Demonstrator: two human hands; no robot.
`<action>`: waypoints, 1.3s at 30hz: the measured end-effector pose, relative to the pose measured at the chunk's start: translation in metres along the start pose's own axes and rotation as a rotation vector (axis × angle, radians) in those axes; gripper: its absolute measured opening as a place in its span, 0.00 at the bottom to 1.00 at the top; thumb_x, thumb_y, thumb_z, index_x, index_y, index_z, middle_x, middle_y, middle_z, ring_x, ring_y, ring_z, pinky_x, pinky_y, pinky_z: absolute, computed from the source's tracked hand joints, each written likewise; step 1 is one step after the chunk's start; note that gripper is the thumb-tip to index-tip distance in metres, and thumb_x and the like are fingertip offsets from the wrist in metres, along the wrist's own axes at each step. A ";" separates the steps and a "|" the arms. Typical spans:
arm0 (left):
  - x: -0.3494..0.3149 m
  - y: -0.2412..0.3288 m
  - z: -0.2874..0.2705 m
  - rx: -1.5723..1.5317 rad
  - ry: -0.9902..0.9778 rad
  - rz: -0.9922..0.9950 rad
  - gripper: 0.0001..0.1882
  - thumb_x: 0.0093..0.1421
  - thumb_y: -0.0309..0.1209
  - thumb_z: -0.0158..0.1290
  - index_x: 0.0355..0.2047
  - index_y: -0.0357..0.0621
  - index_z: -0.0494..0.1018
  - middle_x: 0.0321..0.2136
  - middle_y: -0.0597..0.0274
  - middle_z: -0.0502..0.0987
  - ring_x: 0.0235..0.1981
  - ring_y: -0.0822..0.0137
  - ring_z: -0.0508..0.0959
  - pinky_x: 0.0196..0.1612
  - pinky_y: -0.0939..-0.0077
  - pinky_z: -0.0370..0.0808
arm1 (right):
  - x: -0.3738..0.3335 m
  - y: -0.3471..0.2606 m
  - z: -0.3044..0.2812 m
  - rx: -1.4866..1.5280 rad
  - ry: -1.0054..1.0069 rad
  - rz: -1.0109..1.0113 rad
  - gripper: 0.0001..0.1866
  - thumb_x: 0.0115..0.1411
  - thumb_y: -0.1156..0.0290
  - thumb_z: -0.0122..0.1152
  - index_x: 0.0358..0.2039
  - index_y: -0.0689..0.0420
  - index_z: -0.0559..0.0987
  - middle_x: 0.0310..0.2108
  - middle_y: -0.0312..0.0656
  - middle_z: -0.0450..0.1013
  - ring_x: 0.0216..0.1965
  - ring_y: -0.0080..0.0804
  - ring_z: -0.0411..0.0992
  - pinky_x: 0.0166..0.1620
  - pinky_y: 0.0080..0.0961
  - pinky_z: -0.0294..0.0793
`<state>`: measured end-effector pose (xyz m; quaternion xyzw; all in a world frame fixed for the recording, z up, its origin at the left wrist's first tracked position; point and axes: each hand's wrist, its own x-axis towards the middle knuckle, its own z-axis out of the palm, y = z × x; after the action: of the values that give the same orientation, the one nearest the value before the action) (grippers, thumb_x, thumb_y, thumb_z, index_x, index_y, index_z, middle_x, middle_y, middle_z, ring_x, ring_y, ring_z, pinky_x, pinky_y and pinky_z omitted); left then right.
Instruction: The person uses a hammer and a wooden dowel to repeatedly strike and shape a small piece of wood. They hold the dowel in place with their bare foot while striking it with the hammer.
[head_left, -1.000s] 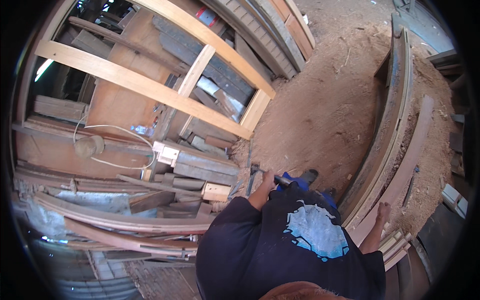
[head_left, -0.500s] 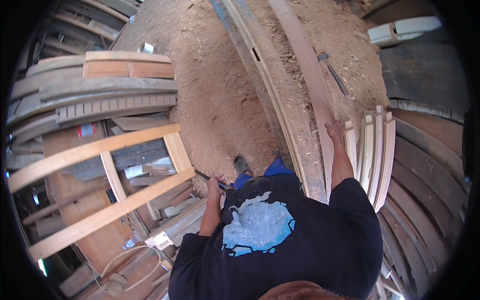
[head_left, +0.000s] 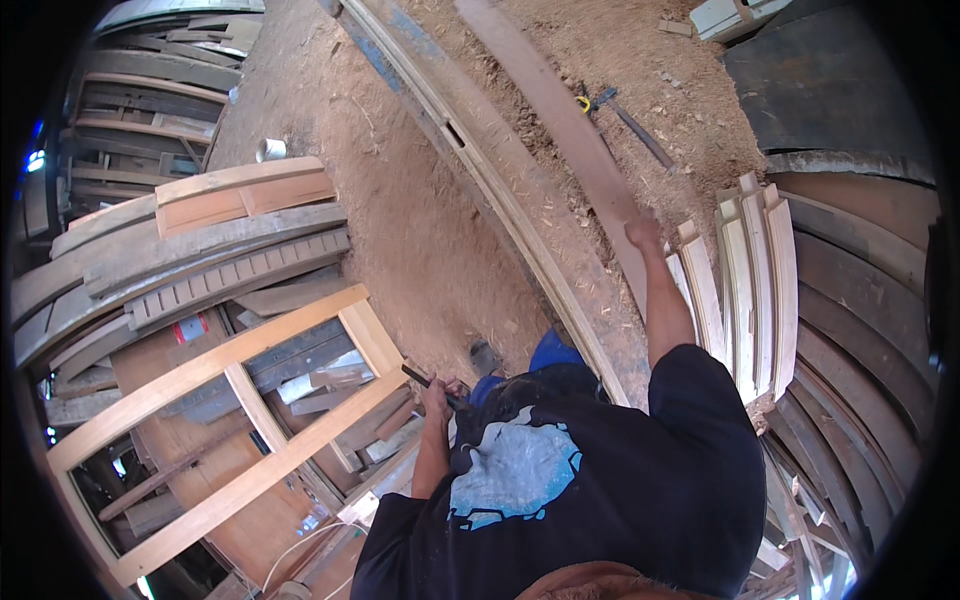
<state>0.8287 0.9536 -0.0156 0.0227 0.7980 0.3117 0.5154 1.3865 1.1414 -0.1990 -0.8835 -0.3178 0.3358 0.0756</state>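
At a woodworking yard thick with sawdust, a person in a dark shirt stands between a pale wooden door frame (head_left: 240, 400) leaning among stacked timber on the left and upright slats (head_left: 750, 280) on the right. The left hand (head_left: 437, 392) has its grip closed around a slim dark tool (head_left: 425, 379), held close by the hip just beside the frame's lower corner. Farther right, the right hand (head_left: 643, 232) reaches out to a long dark plank (head_left: 560, 120) lying over the sawdust heap; fingers rest on its near end, though whether they wrap it or merely press flat cannot be told. Risks seem plain: the plank is long and held at one end only, so it may swing, slip or knock the slats over, and loose sawdust underfoot offers poor footing; the tool in the other hand could catch the frame. Compared with half a second ago, the view has turned a little, the frame sits higher in the picture, and the right hand lies on the plank rather than by the slats.
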 end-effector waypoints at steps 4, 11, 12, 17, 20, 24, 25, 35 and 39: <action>0.022 0.003 -0.004 0.048 -0.049 0.010 0.39 0.55 0.22 0.41 0.69 0.41 0.44 0.40 0.34 0.77 0.20 0.62 0.75 0.22 0.67 0.76 | -0.068 -0.031 -0.006 0.066 -0.078 -0.064 0.27 0.55 0.60 0.64 0.51 0.62 0.74 0.46 0.61 0.76 0.53 0.60 0.74 0.58 0.48 0.71; 0.013 0.012 0.024 0.226 -0.087 0.041 0.38 0.53 0.21 0.44 0.66 0.40 0.48 0.36 0.39 0.78 0.19 0.62 0.75 0.21 0.68 0.75 | -0.066 -0.034 0.008 0.142 -0.021 -0.154 0.19 0.63 0.60 0.55 0.48 0.60 0.75 0.45 0.60 0.77 0.45 0.61 0.77 0.51 0.50 0.75; 0.013 0.006 0.021 0.261 -0.086 0.060 0.37 0.54 0.23 0.45 0.66 0.38 0.49 0.35 0.41 0.78 0.17 0.63 0.74 0.20 0.69 0.74 | -0.054 -0.036 0.000 0.183 -0.024 -0.159 0.18 0.64 0.61 0.53 0.48 0.59 0.75 0.44 0.59 0.77 0.44 0.61 0.77 0.50 0.50 0.75; 0.000 0.008 0.030 0.311 -0.111 0.048 0.33 0.60 0.22 0.47 0.65 0.38 0.51 0.31 0.50 0.78 0.18 0.66 0.76 0.19 0.72 0.74 | 0.055 0.015 0.026 -0.078 0.061 -0.340 0.19 0.66 0.59 0.47 0.45 0.59 0.78 0.44 0.59 0.78 0.46 0.59 0.77 0.52 0.50 0.74; 0.017 -0.012 -0.013 0.295 -0.094 0.088 0.31 0.61 0.21 0.45 0.64 0.40 0.50 0.31 0.50 0.77 0.22 0.67 0.77 0.20 0.76 0.72 | 0.089 0.030 0.052 0.123 -0.098 -0.327 0.20 0.65 0.57 0.49 0.46 0.60 0.78 0.45 0.59 0.78 0.47 0.58 0.77 0.52 0.49 0.74; -0.009 -0.008 -0.006 0.407 0.054 0.063 0.35 0.59 0.23 0.47 0.66 0.40 0.49 0.29 0.51 0.80 0.17 0.67 0.73 0.21 0.72 0.73 | 0.157 0.038 0.088 0.282 -0.263 -0.215 0.23 0.64 0.55 0.52 0.48 0.62 0.78 0.46 0.58 0.78 0.48 0.57 0.77 0.52 0.47 0.74; -0.011 -0.010 -0.012 0.360 0.097 0.073 0.33 0.58 0.24 0.48 0.64 0.40 0.53 0.28 0.53 0.80 0.16 0.68 0.73 0.20 0.72 0.72 | 0.168 0.036 0.095 0.292 -0.277 -0.184 0.23 0.63 0.55 0.53 0.48 0.62 0.78 0.46 0.58 0.78 0.48 0.57 0.77 0.52 0.47 0.74; -0.037 -0.032 -0.014 0.303 0.140 0.010 0.31 0.58 0.27 0.48 0.63 0.41 0.55 0.28 0.55 0.80 0.15 0.68 0.72 0.19 0.71 0.70 | 0.196 0.049 0.084 0.158 -0.287 -0.090 0.29 0.60 0.52 0.59 0.51 0.65 0.79 0.47 0.57 0.78 0.49 0.53 0.77 0.51 0.43 0.74; -0.046 -0.036 -0.010 0.288 0.110 -0.013 0.35 0.57 0.26 0.47 0.66 0.40 0.54 0.30 0.54 0.81 0.18 0.68 0.74 0.22 0.71 0.72 | 0.145 0.013 0.036 -0.131 -0.228 -0.221 0.27 0.59 0.55 0.60 0.49 0.67 0.80 0.42 0.55 0.80 0.44 0.50 0.78 0.48 0.41 0.74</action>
<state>0.8525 0.9033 0.0052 0.0738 0.8615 0.1915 0.4645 1.4532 1.2170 -0.3101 -0.8022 -0.4409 0.4021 0.0178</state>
